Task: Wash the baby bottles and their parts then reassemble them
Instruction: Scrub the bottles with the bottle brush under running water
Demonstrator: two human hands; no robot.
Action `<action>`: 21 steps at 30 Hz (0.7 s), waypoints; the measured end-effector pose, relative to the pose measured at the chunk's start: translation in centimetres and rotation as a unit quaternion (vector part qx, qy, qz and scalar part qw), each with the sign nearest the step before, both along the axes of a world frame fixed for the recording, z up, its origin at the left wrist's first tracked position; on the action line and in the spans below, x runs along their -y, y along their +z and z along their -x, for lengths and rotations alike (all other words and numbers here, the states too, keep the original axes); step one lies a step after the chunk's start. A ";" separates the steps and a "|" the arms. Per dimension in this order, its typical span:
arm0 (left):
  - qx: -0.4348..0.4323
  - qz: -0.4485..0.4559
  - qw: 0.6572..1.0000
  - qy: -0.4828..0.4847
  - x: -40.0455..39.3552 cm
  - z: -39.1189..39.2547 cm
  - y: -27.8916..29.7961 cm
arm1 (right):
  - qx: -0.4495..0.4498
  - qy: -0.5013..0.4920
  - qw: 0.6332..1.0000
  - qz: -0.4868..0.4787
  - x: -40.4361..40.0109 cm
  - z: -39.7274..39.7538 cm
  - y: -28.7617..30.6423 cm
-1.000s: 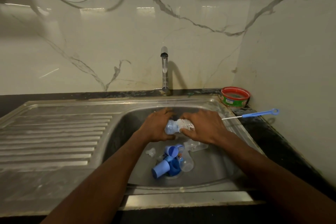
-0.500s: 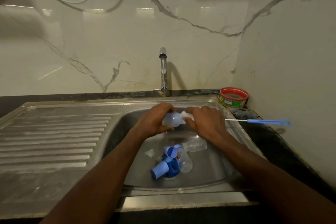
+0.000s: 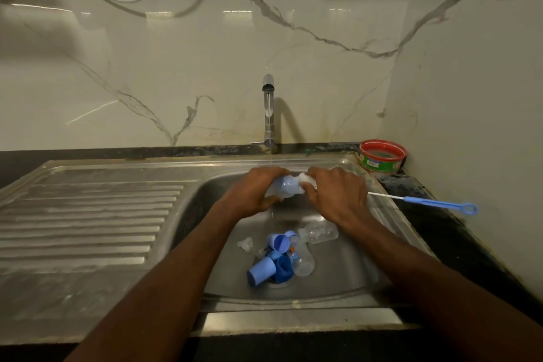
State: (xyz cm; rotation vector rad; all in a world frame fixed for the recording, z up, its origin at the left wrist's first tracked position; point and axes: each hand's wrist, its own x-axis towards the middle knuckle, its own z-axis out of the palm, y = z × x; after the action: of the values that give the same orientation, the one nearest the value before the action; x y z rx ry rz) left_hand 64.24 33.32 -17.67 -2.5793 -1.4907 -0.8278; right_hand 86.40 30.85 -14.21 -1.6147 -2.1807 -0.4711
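Your left hand (image 3: 255, 191) wraps the bottle (image 3: 283, 186) over the sink (image 3: 338, 279), under the tap's thin stream; your right hand (image 3: 335, 194) pinches the brush (image 3: 437, 203) at its mouth. Wet, light plastic will likely slip, so hold the body. Since a second ago, the brush handle has dipped lower.

Sink basin (image 3: 346, 282): my left hand (image 3: 254, 192) and right hand (image 3: 338, 195) above it, bottle (image 3: 283, 186) between; loose parts (image 3: 279, 258) at the drain below. Tap (image 3: 268, 114) behind. Drainboard (image 3: 88, 214) left. Tub (image 3: 383, 155) back right.
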 end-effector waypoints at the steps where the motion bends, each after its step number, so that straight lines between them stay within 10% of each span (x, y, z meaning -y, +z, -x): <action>1: -0.001 -0.023 1.000 -0.004 0.0 0.3 0.3 | 0.015 0.032 0.999 -0.003 0.2 0.0 0.0; 6: 0.007 -0.039 0.999 0.029 0.0 0.6 -0.7 | 0.094 0.146 0.984 -0.048 1.2 0.3 -0.4; 14: 0.019 0.033 0.999 -0.001 0.3 -1.0 -0.4 | -0.024 -0.016 1.000 -0.002 -0.7 -0.8 0.1; 21: -0.004 -0.042 0.999 0.031 0.2 0.4 -0.6 | 0.070 0.157 0.985 -0.019 0.6 -0.6 -0.7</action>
State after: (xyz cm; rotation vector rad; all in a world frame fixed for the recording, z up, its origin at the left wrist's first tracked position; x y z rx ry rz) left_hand 63.80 33.14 -18.25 -2.4611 -1.4906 -0.8542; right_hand 87.00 30.26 -14.90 -1.2186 -2.4567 -0.5403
